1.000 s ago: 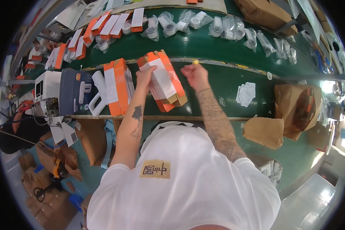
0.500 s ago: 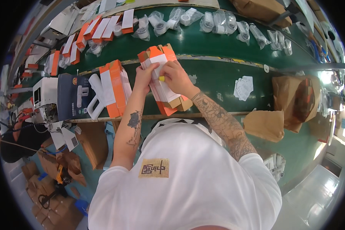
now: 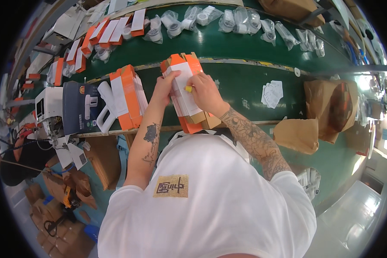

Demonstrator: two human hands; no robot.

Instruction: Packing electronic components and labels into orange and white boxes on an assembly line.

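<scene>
Open green table (image 3: 241, 86) separates the orange-white carton stack (image 3: 185, 105) from white slips (image 3: 272, 94) nearer the right end. Stack's lower end: near edge. Left hand (image 3: 164, 88) fingers grip its left side; right hand (image 3: 207, 92) fingers curl on its right, yellow piece (image 3: 188, 89) at tips, worn or pinched unclear.

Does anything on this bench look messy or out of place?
Slightly: right of the held orange-and-white carton bundle, the white papers lie in an uneven, overlapping pile, corners poking out. Brown paper farther right overhangs the bench's front edge. I see no clear spill.
</scene>
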